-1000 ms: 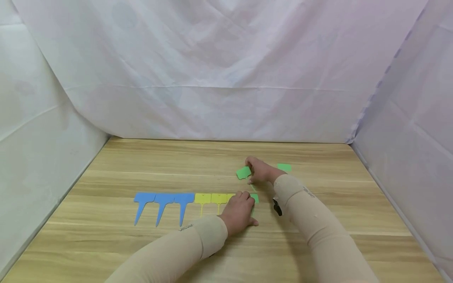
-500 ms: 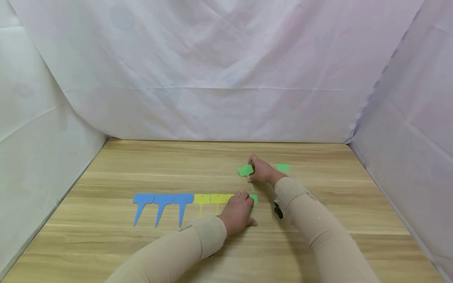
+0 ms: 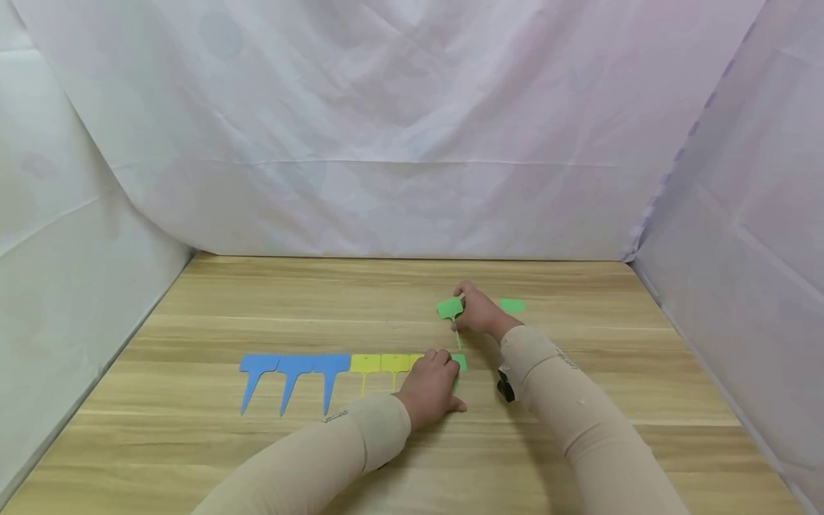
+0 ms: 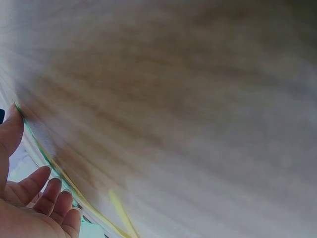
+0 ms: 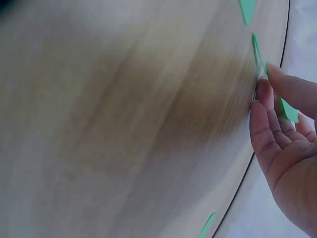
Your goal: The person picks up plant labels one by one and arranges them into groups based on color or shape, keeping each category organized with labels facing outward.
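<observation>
In the head view my right hand (image 3: 479, 311) pinches a green T-shaped plant label (image 3: 450, 308) above the table, its thin stem pointing down toward the row. In the right wrist view the thumb and fingers meet on this label (image 5: 290, 110). My left hand (image 3: 430, 386) rests on the right end of the row, over a yellow label (image 3: 415, 357) and a green label (image 3: 459, 362), which it partly hides. Its fingers look loosely bent in the left wrist view, with the thumb at a green tip. Two more yellow labels (image 3: 365, 363) show beside it.
Three blue plant labels (image 3: 295, 363) lie side by side at the row's left end, stems toward the front. Another green label (image 3: 513, 305) lies behind the right forearm, partly hidden. White cloth (image 3: 360, 200) hangs behind and beside the wooden table (image 3: 277, 300).
My right hand has shifted slightly, and the pinched green label has turned so its stem hangs more upright. My left hand stays on the row.
</observation>
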{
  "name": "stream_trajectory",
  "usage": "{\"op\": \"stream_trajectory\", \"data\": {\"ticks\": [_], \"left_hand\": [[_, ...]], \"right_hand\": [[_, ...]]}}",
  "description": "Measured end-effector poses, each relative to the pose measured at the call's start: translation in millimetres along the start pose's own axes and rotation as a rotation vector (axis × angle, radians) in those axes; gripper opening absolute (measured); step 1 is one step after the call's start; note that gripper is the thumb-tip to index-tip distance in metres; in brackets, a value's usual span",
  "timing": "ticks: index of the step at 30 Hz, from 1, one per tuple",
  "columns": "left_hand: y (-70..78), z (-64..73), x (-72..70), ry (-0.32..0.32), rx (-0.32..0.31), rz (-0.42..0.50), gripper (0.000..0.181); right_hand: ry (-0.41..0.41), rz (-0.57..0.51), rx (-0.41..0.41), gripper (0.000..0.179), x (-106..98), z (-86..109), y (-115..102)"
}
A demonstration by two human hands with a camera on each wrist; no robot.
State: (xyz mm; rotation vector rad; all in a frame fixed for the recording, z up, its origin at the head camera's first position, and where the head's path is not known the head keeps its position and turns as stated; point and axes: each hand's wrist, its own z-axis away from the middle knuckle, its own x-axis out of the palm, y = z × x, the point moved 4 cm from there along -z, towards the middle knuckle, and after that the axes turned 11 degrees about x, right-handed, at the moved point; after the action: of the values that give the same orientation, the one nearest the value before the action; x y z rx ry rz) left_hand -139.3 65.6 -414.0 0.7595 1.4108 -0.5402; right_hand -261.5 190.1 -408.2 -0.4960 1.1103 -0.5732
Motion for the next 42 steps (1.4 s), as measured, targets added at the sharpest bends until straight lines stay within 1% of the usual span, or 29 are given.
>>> {"op": "stream_trajectory", "data": {"ticks": [5,10,13,17,22,30,36,42], "left_hand": [[0.0,-0.3,-0.1,0.004,0.001,-0.001,0.053],[0.1,-1.4,0.5,0.005,0.002,0.003,0.053],[-0.3,-2.0,0.9,0.006,0.0,0.012,0.053],[-0.4,-2.4,0.1,0.013,0.0,0.016,0.052],[-1.2,-2.5,-0.5,0.012,-0.003,0.03,0.051],[-2.3,-2.3,-0.1,0.007,-0.009,0.046,0.052],[-2.0,-3.6,-1.5,0.006,-0.009,0.043,0.052],[-1.4,-4.7,-1.4,-0.001,-0.01,0.048,0.052]], "right_hand": [[0.023,-0.04,0.028,0.062,-2.2,0.1,5.0],[0.024,-0.096,0.058,0.067,-4.7,-0.3,11.3],[0.013,-0.154,0.06,0.07,-6.4,0.5,13.6],[0.032,-0.2,0.059,0.071,-9.7,3.4,14.7],[0.056,-0.226,0.067,0.069,-13.4,10.2,14.7],[0.039,-0.28,0.106,0.069,-16.8,18.4,18.3],[0.015,-0.301,0.093,0.068,-19.3,23.9,22.6],[0.015,-0.298,0.091,0.063,-21.0,32.8,24.5]]}}
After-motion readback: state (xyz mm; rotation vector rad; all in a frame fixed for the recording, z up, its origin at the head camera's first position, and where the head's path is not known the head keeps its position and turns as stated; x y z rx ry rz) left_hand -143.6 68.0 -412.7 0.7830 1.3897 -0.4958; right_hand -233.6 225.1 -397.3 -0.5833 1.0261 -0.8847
